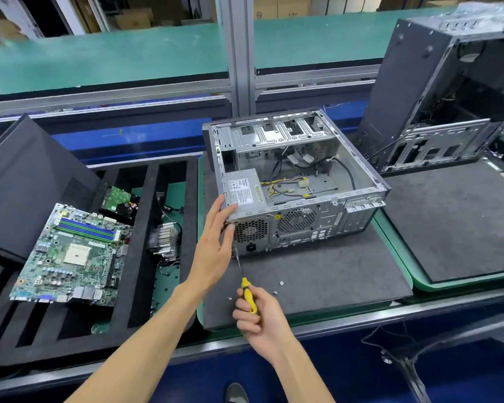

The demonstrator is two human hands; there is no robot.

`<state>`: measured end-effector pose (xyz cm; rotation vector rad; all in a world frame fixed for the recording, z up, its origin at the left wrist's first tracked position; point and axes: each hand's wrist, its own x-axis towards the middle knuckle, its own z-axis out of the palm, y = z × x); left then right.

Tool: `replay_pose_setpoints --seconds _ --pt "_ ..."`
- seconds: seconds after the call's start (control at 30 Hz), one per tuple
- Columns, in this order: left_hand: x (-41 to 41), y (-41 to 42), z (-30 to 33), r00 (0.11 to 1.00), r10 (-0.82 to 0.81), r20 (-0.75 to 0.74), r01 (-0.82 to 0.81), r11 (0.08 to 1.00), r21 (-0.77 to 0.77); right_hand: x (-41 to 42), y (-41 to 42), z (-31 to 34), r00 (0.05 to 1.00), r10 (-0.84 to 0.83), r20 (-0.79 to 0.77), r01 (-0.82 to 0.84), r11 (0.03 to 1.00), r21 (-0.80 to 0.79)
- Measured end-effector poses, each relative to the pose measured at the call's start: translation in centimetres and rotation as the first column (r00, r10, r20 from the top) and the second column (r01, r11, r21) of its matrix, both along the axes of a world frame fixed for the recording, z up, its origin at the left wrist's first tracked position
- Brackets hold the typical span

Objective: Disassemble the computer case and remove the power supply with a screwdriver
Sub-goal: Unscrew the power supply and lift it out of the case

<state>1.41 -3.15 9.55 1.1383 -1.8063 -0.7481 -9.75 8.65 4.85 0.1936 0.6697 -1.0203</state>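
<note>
Right hand (pixel 255 315) gripped a yellow screwdriver (pixel 246 289), tip at the open computer case's (pixel 297 228) seven o'clock corner; left hand (pixel 216 245), fingers straight, braced the power supply (pixel 245 191).

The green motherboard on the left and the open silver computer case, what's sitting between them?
In the head view, a finned metal heatsink lies in a slot of the black foam tray between the green motherboard and the open silver computer case.

Bare forearms, no sleeves visible; dark shoe (pixel 237 393) at bottom edge.
</note>
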Motion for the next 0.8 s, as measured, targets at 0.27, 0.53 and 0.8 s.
replay_pose_setpoints --seconds 0.27,0.53,0.8 --pt "0.0 -0.1 -0.3 1.0 -0.003 0.01 0.003 0.999 -0.035 1.4 0.1 -0.2 0.589 0.062 -0.806 -0.21 0.974 -0.079" --pt "0.2 -0.1 -0.3 0.999 -0.024 0.022 0.025 0.999 -0.046 0.9 -0.3 0.5 0.424 0.16 -0.891 -0.261 0.964 0.049" --pt "0.2 -0.2 -0.2 0.999 -0.03 0.028 0.031 0.998 -0.058 -0.6 0.5 0.2 0.952 -0.094 0.292 0.08 0.995 0.06"
